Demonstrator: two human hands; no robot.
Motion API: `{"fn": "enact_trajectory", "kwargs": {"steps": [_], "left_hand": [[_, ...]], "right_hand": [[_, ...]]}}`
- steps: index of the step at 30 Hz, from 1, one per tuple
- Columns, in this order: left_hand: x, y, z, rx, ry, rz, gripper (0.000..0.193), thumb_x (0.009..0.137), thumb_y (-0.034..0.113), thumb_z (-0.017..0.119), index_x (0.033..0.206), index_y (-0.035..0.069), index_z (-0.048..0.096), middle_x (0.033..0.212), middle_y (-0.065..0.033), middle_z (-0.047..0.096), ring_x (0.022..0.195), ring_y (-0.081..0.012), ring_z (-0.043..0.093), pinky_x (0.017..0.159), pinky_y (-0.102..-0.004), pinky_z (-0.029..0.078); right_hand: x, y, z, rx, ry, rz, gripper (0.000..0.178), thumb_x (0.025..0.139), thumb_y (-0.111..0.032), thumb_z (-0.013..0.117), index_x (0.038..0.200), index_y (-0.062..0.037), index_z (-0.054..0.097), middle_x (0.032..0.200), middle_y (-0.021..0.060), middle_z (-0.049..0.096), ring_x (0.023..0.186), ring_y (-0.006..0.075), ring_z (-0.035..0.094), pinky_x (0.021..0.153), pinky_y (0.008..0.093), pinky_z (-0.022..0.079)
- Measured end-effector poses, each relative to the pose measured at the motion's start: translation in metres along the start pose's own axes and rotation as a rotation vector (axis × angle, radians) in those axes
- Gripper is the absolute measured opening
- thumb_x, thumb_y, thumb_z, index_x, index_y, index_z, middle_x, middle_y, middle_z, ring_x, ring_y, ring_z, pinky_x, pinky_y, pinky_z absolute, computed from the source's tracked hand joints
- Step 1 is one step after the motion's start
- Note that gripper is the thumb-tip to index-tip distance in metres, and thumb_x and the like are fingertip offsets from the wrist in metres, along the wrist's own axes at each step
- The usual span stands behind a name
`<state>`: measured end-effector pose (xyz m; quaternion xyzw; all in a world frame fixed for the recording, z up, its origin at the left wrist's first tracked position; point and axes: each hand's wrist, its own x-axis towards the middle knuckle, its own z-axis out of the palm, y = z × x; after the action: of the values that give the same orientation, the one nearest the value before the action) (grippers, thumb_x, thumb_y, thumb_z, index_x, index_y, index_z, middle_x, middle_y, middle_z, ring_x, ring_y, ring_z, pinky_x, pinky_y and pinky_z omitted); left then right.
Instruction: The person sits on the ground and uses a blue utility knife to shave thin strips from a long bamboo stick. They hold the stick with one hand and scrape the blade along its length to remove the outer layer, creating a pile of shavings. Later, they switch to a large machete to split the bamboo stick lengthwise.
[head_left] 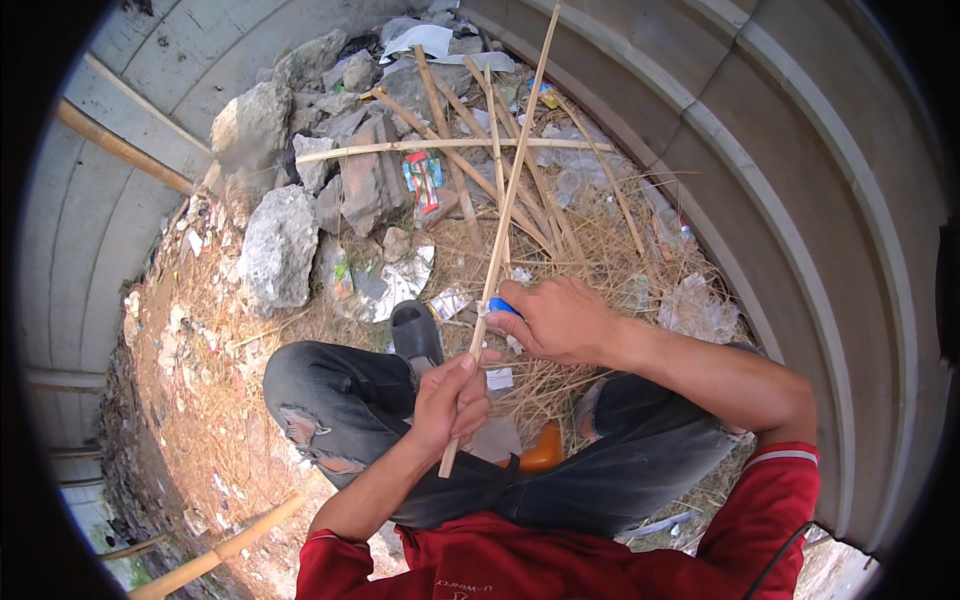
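A long, pale bamboo strip (512,190) slants up and away from my lap. My left hand (452,402) is wrapped round its lower part, and the strip's near end sticks out below the fist. Farther up, my right hand (560,318) is closed on a small blue object (500,306), which it holds against the strip. Most of that object is hidden by the fingers, so I cannot tell its kind. A small whitish bit shows on the strip beside it.
Several bamboo strips (450,150) lie crossed on straw and litter ahead, beside grey rocks (280,245). A corrugated metal wall (800,200) curves along the right. Below are my bent knees in torn jeans (335,375), a dark slipper (416,330) and an orange object (543,450).
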<state>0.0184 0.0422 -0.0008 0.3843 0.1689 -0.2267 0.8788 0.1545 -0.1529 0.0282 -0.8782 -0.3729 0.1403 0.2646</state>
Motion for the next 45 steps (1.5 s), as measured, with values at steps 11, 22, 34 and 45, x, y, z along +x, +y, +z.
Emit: {"fn": "enact_trajectory", "kwargs": {"steps": [11,22,34,45], "left_hand": [[-0.054,-0.042,-0.017,0.026,0.003,-0.12,0.039,0.109,0.026,0.043,0.129,-0.005,0.056,0.064,0.0015,0.035,0.038,-0.0048,0.031,0.034,-0.0216,0.027],[-0.12,-0.075,-0.038,0.019,-0.145,-0.096,0.041,0.11,0.029,0.038,0.124,-0.005,0.055,0.063,-0.0029,0.043,0.04,-0.0072,0.034,0.037,-0.0238,0.029],[-0.04,-0.062,0.017,0.26,-0.073,0.264,0.042,0.11,0.027,0.038,0.141,-0.002,0.044,0.068,-0.007,0.052,0.04,-0.0085,0.04,0.037,-0.0226,0.033],[-0.031,-0.065,0.022,0.261,0.1,0.355,0.047,0.108,0.01,0.043,0.153,-0.001,0.036,0.063,0.0052,0.041,0.046,-0.0023,0.033,0.042,-0.0203,0.026]], "right_hand": [[0.043,0.096,-0.036,0.033,0.306,0.25,0.052,0.106,-0.041,0.042,0.101,0.0044,0.066,0.09,0.0312,0.067,0.091,0.05,0.063,0.083,0.0565,0.047],[0.026,0.127,-0.075,0.884,0.483,0.394,0.051,0.101,-0.051,0.055,0.09,-0.0017,0.063,0.057,-0.0009,0.044,0.05,0.0107,0.04,0.048,0.0278,0.033],[0.006,0.026,-0.018,0.727,0.178,0.074,0.034,0.097,-0.037,0.069,0.098,-0.0028,0.069,0.065,-0.0039,0.047,0.062,0.0081,0.042,0.057,0.031,0.037],[-0.025,-0.004,-0.02,0.115,0.074,-0.013,0.039,0.102,-0.039,0.056,0.092,-0.0007,0.056,0.064,0.0218,0.059,0.061,0.0443,0.06,0.058,0.0517,0.045]]}}
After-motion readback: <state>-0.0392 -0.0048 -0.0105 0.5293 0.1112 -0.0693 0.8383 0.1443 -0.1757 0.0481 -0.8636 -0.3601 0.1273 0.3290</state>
